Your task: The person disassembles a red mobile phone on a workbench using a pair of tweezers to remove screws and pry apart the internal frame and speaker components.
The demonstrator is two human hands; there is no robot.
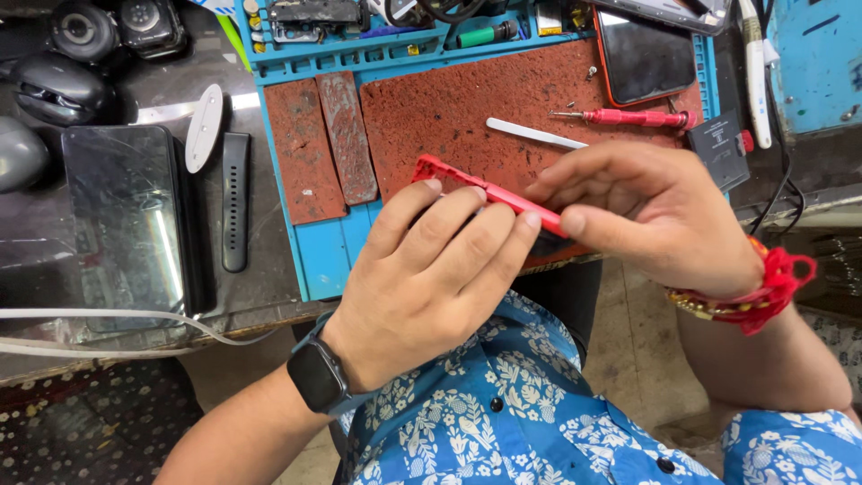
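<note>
Single head view, looking steeply down, close over workbench edge [269,310] and lap

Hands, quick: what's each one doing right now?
Left hand: closed on the red phone frame, fingers over its edge.
Right hand: pinching the same frame's other end.

Dark smartwatch face [316,375] on the left wrist, rounded square, screen unlit. Large black slab with glassy face [126,216] lying flat at left on the bench, rectangular, reflecting light (tablet or phone, cannot tell which). Black screen with orange-red edge [645,59] at top right of the mat, face up, unlit. Second glass panel [669,13] above it, mostly cut off by the frame edge. Small black rectangular part with pale label [718,144] just right of the mat, print too small to make out
</note>
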